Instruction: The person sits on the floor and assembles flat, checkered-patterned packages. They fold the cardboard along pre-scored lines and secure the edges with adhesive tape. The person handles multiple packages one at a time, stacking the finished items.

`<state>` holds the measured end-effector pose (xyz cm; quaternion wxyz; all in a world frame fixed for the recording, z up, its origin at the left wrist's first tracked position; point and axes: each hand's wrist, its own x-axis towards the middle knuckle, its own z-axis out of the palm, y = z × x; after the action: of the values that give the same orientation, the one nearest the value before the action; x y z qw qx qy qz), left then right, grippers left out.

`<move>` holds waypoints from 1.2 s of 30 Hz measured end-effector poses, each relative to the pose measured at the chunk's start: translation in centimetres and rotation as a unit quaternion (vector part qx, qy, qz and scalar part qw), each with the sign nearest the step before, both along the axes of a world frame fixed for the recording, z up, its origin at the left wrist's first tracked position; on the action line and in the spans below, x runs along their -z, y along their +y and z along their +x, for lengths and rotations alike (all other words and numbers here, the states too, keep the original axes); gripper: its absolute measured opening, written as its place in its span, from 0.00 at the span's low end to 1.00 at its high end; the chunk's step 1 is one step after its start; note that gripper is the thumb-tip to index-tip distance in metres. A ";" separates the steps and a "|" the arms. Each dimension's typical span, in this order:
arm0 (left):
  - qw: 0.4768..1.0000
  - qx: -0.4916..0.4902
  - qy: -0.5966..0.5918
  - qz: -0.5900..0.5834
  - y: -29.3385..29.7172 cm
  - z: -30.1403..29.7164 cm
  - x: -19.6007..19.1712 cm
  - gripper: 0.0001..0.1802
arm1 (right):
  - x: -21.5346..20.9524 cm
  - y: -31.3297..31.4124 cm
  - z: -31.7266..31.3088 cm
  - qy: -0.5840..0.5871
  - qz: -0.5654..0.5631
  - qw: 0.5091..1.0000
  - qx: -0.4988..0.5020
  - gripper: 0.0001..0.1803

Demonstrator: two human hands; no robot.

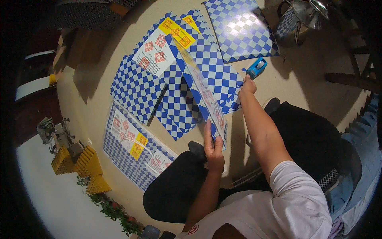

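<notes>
My left hand (215,156) is closed on the near end of a thin, flat checkered panel (205,93). The panel stands tilted nearly edge-on to me, blue on one side, with red print on its pale face. My right hand (247,85) grips a blue tape dispenser (257,68) with a roll in it, to the right of the panel; its fingers are partly hidden. Beneath and beyond the panel spread blue-and-white checkered sheets (211,59), some with yellow and white printed patches.
A checkered rectangular piece (137,89) lies left, and a glossy checkered sheet (240,30) lies farther back. Near my left knee is a plastic-covered printed sheet (137,147). A metal vessel (306,14) and dark wooden legs (350,81) stand right; yellow ridged objects (89,161) sit far left.
</notes>
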<state>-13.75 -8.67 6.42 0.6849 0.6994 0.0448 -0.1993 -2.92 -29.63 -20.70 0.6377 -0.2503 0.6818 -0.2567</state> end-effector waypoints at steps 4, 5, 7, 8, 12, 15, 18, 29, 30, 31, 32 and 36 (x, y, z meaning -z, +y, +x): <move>1.000 -0.010 0.008 -0.017 0.0 -0.1 0.2 0.30 | -0.6 -0.1 0.2 0.059 -0.018 0.998 -0.017 0.16; 1.000 -0.010 0.010 -0.018 0.0 0.0 0.2 0.31 | -0.6 -0.2 0.2 0.051 -0.035 0.998 -0.006 0.14; 1.000 -0.011 0.013 -0.014 0.1 -0.1 0.4 0.31 | -0.9 -0.3 0.2 0.034 -0.066 0.997 0.011 0.12; 1.000 -0.011 0.014 -0.013 0.1 -0.1 0.5 0.31 | -1.0 -0.3 0.2 0.037 -0.060 0.997 0.017 0.12; 1.000 -0.013 0.002 0.003 0.2 -0.2 0.6 0.31 | -1.8 -0.8 0.3 0.065 -0.047 0.997 -0.008 0.10; 0.999 0.009 -0.034 0.036 0.2 -0.1 1.0 0.30 | -0.8 -2.8 0.0 0.109 -0.054 0.989 -0.084 0.09; 0.997 0.016 -0.054 0.048 0.5 -0.2 1.3 0.30 | -1.0 -4.2 -0.5 0.215 -0.087 0.952 -0.199 0.10; 0.998 -0.001 -0.057 -0.013 0.3 -0.4 1.4 0.28 | -12.1 1.9 -1.8 -0.134 0.060 0.940 -0.308 0.08; 0.998 0.006 -0.059 0.001 0.3 -0.3 1.5 0.29 | -14.6 2.6 -1.4 -0.145 0.041 0.931 -0.332 0.08; 0.998 0.015 -0.061 0.015 0.4 -0.3 1.6 0.30 | -17.0 3.2 -1.1 -0.155 0.022 0.922 -0.354 0.08; 0.997 0.020 -0.063 0.030 0.4 -0.3 1.6 0.31 | -19.2 4.0 -1.1 -0.165 0.003 0.911 -0.378 0.08; 0.993 0.019 -0.101 0.066 -0.1 0.0 0.8 0.30 | -25.0 7.3 -2.0 -0.216 -0.153 0.852 -0.451 0.11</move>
<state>-13.74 -8.78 5.58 0.6344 0.7603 -0.0250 -0.1372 -4.92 -22.30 4.29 0.7685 -0.5626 0.2912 -0.0895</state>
